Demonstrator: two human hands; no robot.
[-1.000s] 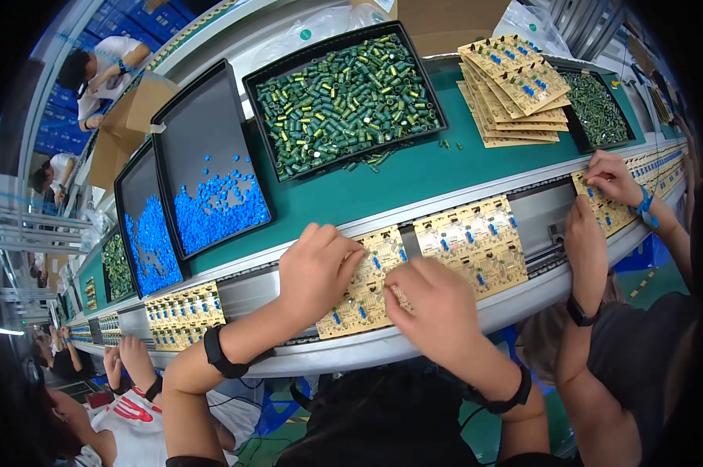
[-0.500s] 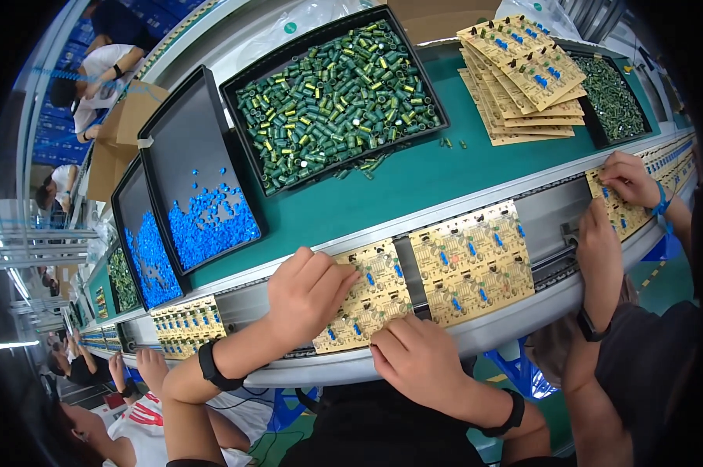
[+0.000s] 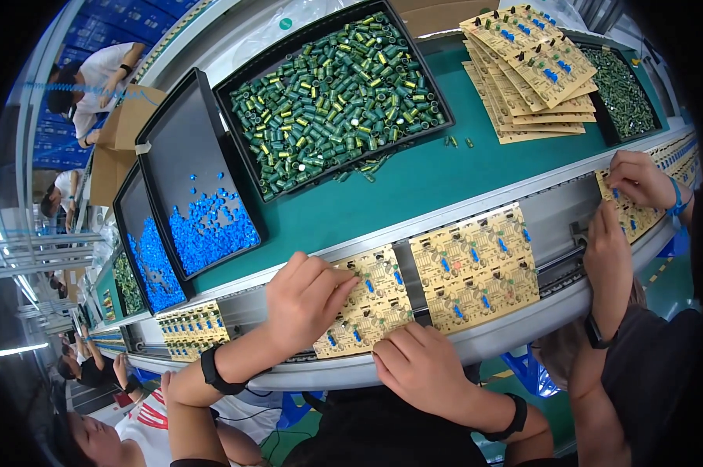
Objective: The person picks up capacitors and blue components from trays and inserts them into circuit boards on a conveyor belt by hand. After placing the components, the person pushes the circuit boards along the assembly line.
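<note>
A tan circuit board (image 3: 381, 300) with blue parts lies on the conveyor rail in front of me. My left hand (image 3: 305, 302) is over its upper left part, thumb and fingers pinched together. Whatever the fingertips may hold is hidden. At the lower right corner of the same board, my right hand (image 3: 423, 364) has its fingers curled inward, their tips mostly out of sight. Just right of it lies a second circuit board (image 3: 476, 268), also fitted with blue parts and untouched by my hands.
Beyond the rail stand a black tray of green cylindrical capacitors (image 3: 336, 101), a tray of small blue parts (image 3: 211, 222) and stacked circuit boards (image 3: 526, 70). A co-worker's hands (image 3: 631, 187) work on a board at the right. Another person (image 3: 106, 428) sits at the left.
The view has shifted slightly. My hands stay at the same board in nearly the same pose. At the left, the neighbouring person's hand has drawn down away from the rail.
</note>
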